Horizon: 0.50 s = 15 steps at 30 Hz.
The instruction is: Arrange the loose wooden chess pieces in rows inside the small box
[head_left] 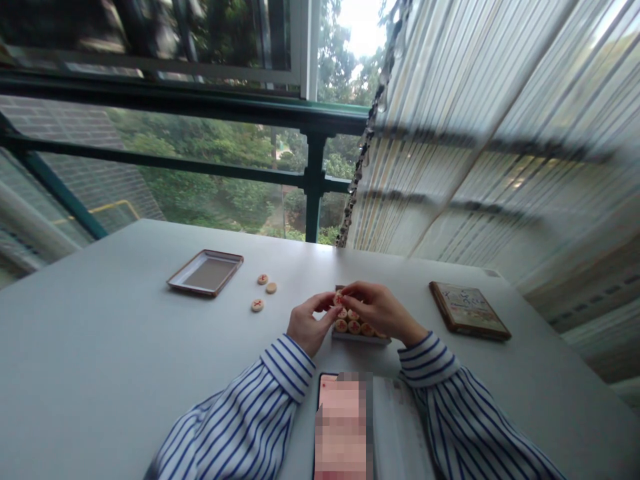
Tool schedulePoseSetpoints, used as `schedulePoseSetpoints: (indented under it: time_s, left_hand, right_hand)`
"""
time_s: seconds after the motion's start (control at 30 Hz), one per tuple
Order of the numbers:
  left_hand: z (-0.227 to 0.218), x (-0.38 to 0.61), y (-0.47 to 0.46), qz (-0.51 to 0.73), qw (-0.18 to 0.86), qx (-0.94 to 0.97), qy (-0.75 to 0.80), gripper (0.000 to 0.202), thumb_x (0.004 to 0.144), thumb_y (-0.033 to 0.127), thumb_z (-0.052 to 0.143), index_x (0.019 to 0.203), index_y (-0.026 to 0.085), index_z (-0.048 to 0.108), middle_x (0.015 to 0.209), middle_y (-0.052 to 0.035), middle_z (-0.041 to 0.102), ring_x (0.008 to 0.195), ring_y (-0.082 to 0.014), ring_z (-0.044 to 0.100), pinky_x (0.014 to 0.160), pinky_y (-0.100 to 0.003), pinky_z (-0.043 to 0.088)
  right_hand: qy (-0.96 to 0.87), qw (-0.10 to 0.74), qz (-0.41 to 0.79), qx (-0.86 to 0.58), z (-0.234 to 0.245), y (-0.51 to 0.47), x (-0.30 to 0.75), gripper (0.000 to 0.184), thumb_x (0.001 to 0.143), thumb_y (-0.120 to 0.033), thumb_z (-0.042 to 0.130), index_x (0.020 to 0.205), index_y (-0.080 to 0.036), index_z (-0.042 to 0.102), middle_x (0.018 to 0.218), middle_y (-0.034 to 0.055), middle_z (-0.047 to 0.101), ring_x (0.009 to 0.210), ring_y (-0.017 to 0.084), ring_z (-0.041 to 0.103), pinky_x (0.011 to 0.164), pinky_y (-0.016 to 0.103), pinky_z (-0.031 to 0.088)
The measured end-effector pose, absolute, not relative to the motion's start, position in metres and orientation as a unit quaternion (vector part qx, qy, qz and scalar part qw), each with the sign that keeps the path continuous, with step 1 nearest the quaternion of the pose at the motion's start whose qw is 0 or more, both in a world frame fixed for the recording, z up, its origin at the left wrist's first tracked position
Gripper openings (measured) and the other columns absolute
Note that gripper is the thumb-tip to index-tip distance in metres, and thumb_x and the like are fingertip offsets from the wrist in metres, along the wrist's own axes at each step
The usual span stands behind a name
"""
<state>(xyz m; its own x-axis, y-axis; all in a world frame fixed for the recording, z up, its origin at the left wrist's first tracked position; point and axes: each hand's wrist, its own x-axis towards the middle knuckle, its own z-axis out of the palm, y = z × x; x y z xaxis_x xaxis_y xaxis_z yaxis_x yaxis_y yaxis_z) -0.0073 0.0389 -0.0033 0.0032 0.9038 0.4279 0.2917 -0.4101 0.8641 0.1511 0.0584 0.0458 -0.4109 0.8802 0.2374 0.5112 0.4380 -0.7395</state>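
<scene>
A small tray [361, 339] holding several round wooden game pieces [353, 326] with red marks sits on the white table [100, 347] in front of me. My left hand [309, 325] rests at the tray's left side, fingers curled, thumb and forefinger pinching a piece at the tray's top. My right hand [381, 310] arches over the tray from the right, fingertips closed on the same spot. Three loose pieces [263, 291] lie on the table to the left. Both sleeves are blue-and-white striped.
An empty rectangular lid or tray [205, 272] lies at the left. A flat brown box [469, 310] lies at the right. A phone [343, 427] and a paper sheet [400, 433] lie near the table's front edge. Window railing and blinds stand beyond the table.
</scene>
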Motion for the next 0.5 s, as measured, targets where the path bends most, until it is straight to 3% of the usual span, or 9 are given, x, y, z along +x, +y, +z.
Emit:
schedulePoseSetpoints:
  time_s: [0.23, 0.5]
  left_hand:
    - [-0.0004, -0.008, 0.0406, 0.56, 0.44, 0.557, 0.427, 0.029, 0.072, 0.033, 0.06, 0.093, 0.014, 0.067, 0.091, -0.0073, 0.069, 0.083, -0.0186, 0.063, 0.079, -0.031, 0.049]
    - [0.0034, -0.0075, 0.0411, 0.567, 0.484, 0.523, 0.413, 0.026, 0.069, 0.03, 0.063, 0.089, 0.014, 0.068, 0.09, -0.0073, 0.07, 0.086, -0.0188, 0.063, 0.083, -0.032, 0.048]
  right_hand:
    - [-0.787, 0.313, 0.291, -0.444, 0.0487, 0.056, 0.1505, 0.025, 0.08, -0.035, 0.05, 0.09, -0.016, 0.063, 0.08, 0.0049, 0.066, 0.071, 0.014, 0.059, 0.066, 0.026, 0.046]
    - [-0.785, 0.309, 0.272, -0.462, 0.0474, 0.0546, 0.1477, 0.024, 0.081, -0.036, 0.049, 0.085, -0.017, 0.062, 0.076, 0.0039, 0.066, 0.068, 0.013, 0.059, 0.064, 0.025, 0.045]
